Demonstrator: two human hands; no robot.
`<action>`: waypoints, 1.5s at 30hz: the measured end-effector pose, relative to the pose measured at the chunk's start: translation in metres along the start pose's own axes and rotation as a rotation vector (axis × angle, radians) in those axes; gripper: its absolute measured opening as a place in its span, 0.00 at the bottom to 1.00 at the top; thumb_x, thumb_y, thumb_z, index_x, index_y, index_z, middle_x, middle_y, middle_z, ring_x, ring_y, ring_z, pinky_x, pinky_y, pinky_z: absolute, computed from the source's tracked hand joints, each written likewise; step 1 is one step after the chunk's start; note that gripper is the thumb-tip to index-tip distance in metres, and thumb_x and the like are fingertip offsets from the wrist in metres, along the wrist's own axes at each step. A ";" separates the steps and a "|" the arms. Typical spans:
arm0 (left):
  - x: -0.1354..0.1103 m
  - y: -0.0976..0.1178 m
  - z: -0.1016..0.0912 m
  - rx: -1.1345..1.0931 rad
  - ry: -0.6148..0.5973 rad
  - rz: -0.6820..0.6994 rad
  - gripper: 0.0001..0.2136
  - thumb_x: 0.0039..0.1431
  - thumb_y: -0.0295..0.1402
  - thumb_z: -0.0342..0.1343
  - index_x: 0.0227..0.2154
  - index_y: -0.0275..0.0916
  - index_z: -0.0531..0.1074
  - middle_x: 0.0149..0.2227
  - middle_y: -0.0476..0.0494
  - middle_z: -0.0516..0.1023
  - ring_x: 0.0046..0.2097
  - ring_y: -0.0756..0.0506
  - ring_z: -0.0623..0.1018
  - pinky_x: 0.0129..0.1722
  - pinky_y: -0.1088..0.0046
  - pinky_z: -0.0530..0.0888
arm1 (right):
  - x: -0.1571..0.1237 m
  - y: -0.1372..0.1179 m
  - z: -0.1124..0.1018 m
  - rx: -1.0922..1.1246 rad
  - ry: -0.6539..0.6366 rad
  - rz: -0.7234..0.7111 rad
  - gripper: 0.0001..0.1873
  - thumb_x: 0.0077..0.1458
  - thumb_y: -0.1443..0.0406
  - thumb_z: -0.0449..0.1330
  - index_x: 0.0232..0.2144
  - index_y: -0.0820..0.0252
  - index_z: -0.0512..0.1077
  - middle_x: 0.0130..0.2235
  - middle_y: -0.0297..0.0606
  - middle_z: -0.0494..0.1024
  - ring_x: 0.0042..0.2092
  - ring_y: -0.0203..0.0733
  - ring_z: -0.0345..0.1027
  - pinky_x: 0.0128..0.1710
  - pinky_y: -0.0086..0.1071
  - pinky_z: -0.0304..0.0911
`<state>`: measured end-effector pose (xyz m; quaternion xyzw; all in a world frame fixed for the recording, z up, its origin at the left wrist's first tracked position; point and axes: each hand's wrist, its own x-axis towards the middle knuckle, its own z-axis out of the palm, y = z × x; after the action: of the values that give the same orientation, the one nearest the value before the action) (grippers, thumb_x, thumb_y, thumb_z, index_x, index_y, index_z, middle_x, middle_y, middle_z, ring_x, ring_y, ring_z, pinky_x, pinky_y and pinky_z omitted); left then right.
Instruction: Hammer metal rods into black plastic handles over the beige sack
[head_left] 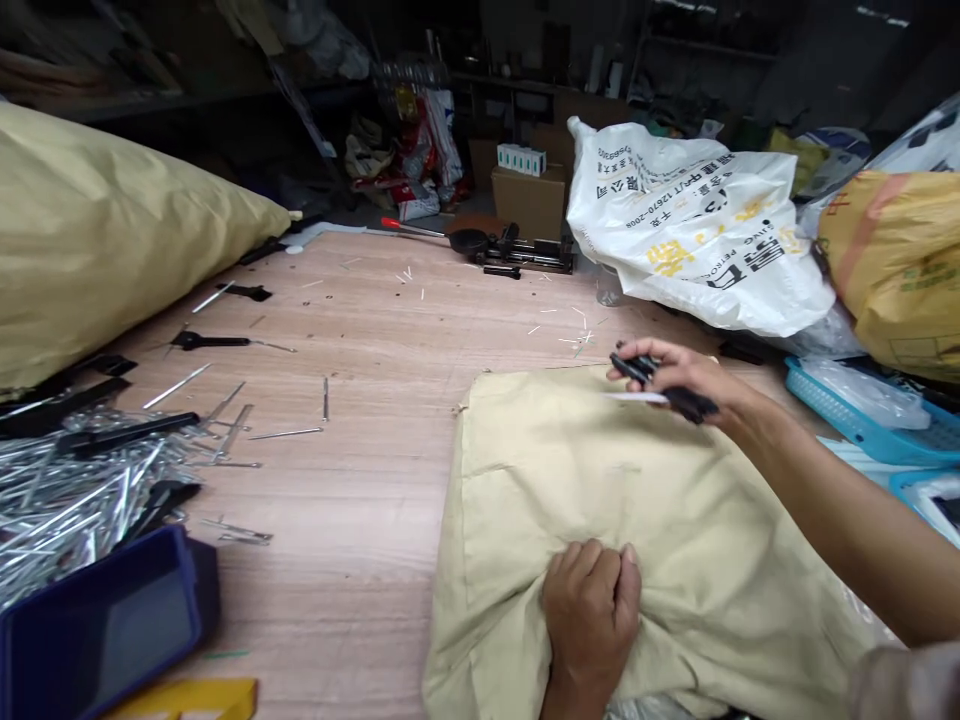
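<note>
A beige cloth sack [540,470] lies on the wooden table in front of me. My left hand [592,605] is closed in a fist on the sack, and creases gather in the fabric around it. Above the sack's far right part, my right hand [686,372] is closed around several black plastic pieces [636,366]. A thin pale strip [636,397] sticks out leftward below those fingers. Blur hides the exact kind of these pieces.
At left are a pile of thin metal rods [97,490], a dark blue bin [97,620] and a full beige sack [112,230]. A black lever tool [517,248] sits at the back. White plastic bag [690,230] and blue basket [862,425] stand right.
</note>
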<state>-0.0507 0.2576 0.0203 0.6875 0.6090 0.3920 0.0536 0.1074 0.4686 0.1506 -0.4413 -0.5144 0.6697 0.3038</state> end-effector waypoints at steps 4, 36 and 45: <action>0.003 -0.004 0.001 0.026 -0.007 0.049 0.18 0.66 0.30 0.52 0.18 0.40 0.64 0.21 0.49 0.69 0.27 0.48 0.69 0.31 0.67 0.60 | -0.100 0.023 0.011 0.056 -0.196 0.083 0.21 0.43 0.73 0.65 0.43 0.58 0.75 0.47 0.40 0.80 0.36 0.34 0.71 0.38 0.28 0.66; 0.001 0.011 0.011 -0.056 0.129 -0.121 0.24 0.67 0.40 0.47 0.17 0.41 0.47 0.19 0.53 0.52 0.25 0.52 0.55 0.29 0.72 0.57 | -0.320 0.179 0.086 -0.930 -0.168 -0.401 0.30 0.51 0.80 0.54 0.53 0.53 0.74 0.63 0.48 0.64 0.57 0.48 0.66 0.52 0.36 0.66; 0.008 0.010 0.020 0.086 -0.061 -0.185 0.22 0.68 0.41 0.46 0.17 0.39 0.58 0.23 0.48 0.67 0.28 0.50 0.62 0.32 0.70 0.55 | -0.330 0.206 0.113 -1.039 -0.032 -0.647 0.32 0.48 0.75 0.60 0.56 0.54 0.71 0.68 0.50 0.55 0.65 0.57 0.54 0.61 0.54 0.58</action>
<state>-0.0313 0.2702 0.0155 0.6415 0.6842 0.3378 0.0784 0.1558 0.0782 0.0545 -0.3430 -0.8861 0.2113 0.2292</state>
